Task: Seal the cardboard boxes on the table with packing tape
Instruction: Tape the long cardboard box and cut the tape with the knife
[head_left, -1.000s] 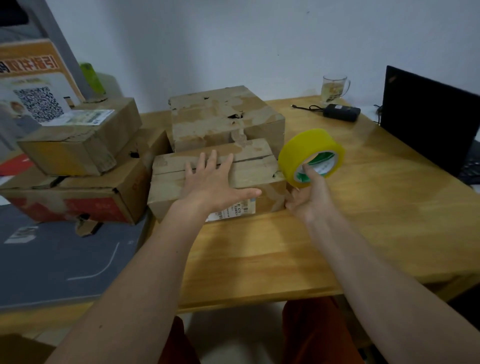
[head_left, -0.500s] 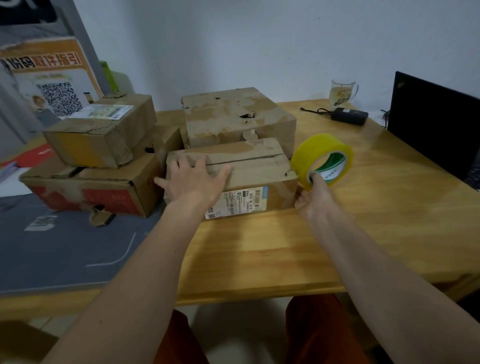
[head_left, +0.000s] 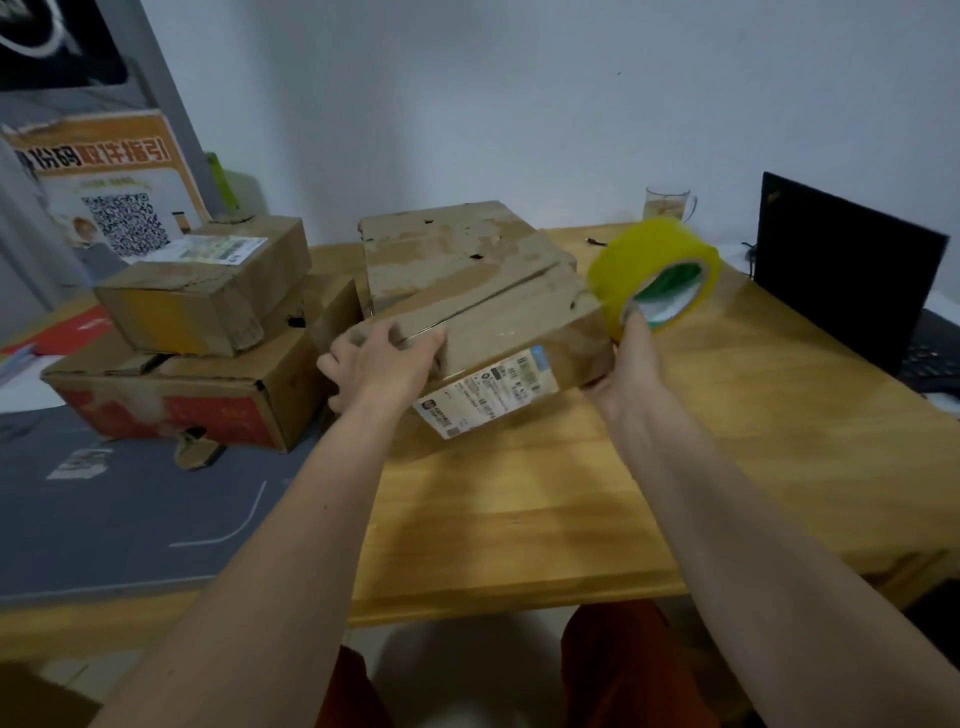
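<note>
Positioning step, I judge: left hand (head_left: 382, 358) grips near box (head_left: 483, 332) at its left corner, box tilted on tabletop (head_left: 753, 441); right hand (head_left: 631, 358) holds tape (head_left: 652, 270) at box's right end; seam unsealed; next I need box flat, tape end found.

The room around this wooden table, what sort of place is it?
Probably a small parcel pickup or shipping spot, perhaps a home office. Worn cardboard boxes with shipping labels crowd the wooden table, a poster with a QR code leans on the wall, and a laptop stands at the right.
</note>
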